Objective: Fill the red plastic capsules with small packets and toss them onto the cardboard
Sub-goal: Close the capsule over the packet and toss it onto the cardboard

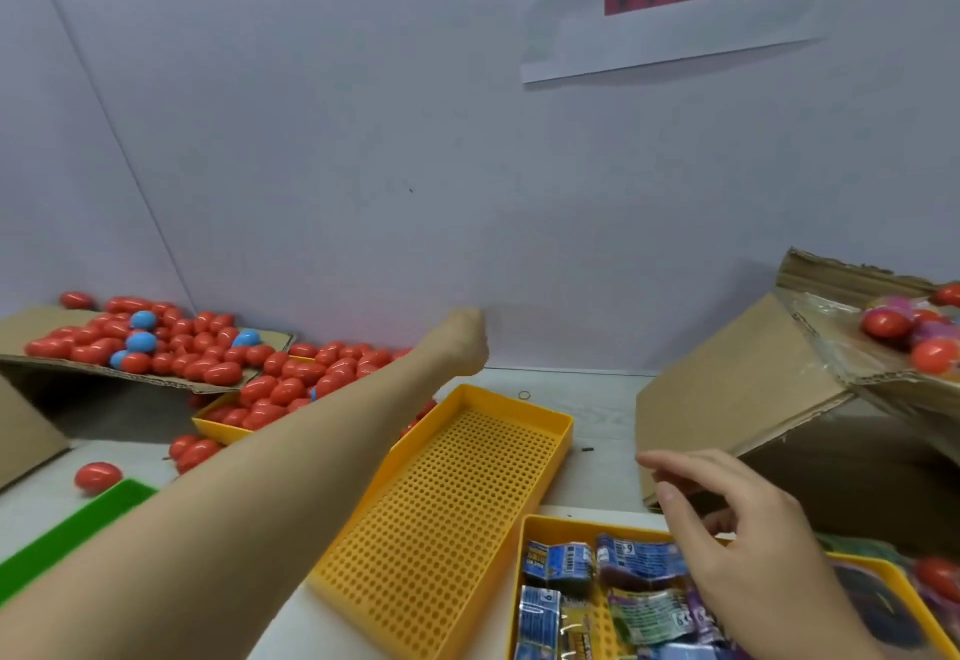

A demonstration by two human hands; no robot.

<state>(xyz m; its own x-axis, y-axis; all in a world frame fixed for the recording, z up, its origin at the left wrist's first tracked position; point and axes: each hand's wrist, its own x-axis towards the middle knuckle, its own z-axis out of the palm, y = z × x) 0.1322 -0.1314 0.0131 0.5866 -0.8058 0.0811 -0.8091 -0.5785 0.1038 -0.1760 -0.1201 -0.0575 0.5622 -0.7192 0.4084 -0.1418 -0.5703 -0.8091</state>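
Several red capsules, with a few blue ones among them, lie heaped on a cardboard sheet at the far left and spill into a yellow tray. My left arm stretches far forward, and my left hand is near the wall beside that heap. Its fingers are turned away from me, so I cannot see whether it holds anything. My right hand hovers with loose, spread fingers over a yellow tray of small foil packets at the lower right, holding nothing.
An empty perforated yellow tray lies in the middle. A green tray and a lone red capsule are at the left. A tilted cardboard box at the right holds more capsules. A white wall stands close behind.
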